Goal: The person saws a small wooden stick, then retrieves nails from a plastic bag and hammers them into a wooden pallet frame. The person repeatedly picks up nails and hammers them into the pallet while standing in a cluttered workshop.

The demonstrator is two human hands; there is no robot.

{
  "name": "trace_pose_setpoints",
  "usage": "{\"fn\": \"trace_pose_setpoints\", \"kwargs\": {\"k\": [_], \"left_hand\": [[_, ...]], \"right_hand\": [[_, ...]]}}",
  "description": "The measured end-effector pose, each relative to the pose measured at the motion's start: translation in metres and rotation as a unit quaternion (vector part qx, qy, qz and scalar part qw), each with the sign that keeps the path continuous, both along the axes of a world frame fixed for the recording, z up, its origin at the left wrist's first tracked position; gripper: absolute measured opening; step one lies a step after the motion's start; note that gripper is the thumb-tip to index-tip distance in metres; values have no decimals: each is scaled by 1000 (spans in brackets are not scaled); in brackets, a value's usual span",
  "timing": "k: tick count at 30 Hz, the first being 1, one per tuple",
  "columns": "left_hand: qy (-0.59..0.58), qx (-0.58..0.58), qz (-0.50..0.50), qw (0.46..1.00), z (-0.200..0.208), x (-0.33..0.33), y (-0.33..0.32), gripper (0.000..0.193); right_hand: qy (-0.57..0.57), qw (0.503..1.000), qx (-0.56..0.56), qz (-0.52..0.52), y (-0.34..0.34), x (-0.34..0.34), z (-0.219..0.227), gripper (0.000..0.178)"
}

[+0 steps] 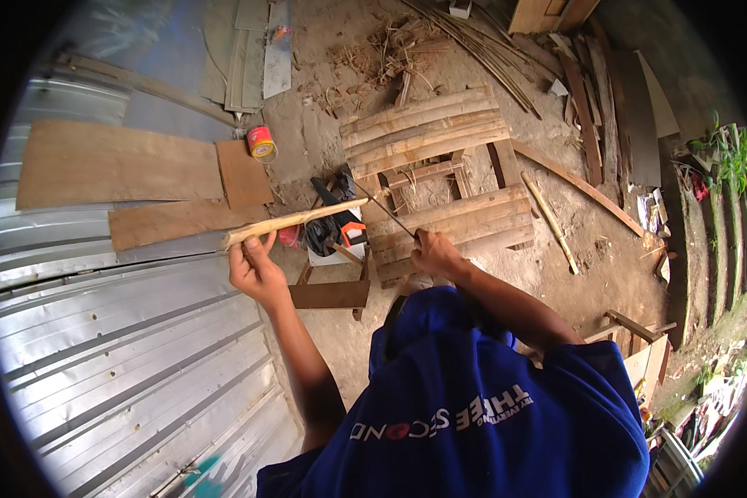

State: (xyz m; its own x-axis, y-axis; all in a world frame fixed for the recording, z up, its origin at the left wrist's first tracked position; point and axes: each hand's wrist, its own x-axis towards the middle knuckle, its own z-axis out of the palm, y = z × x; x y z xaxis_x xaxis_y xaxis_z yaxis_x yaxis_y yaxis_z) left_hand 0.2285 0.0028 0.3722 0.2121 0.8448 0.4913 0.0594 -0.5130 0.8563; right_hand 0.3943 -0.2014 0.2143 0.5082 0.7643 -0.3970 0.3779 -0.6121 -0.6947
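Note:
My left hand grips the thick end of a pale, split wooden stick, thumb and fingers closed round it. The stick tapers to the right, and its thin end lies close to the blade. In my right hand is a long, thin, dark-bladed knife; its handle is hidden in my fist. The blade slants up and left, its upper part near the stick's tip. Whether the two touch, I cannot tell. Beneath and beyond my right hand stands a slatted wooden bench with a gap across its middle.
Corrugated metal sheeting runs along the left, with plywood sheets on it. A red and yellow can stands near them. Black and orange tools lie left of the bench. Planks and bamboo strips lie beyond and right.

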Motion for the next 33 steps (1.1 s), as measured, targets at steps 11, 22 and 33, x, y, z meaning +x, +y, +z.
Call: {"fn": "trace_pose_setpoints", "kwargs": {"k": [11, 22, 33], "left_hand": [[-23, -39, -40, 998, -4, 1, 21, 28], [-307, -235, -290, 876, -41, 6, 20, 37], [-318, -253, -305, 861, -48, -2, 5, 36]], "right_hand": [[45, 998, 19, 44, -20, 0, -16, 34], [97, 971, 197, 91, 17, -26, 81, 28], [86, 991, 82, 64, -5, -12, 20, 33]]}}
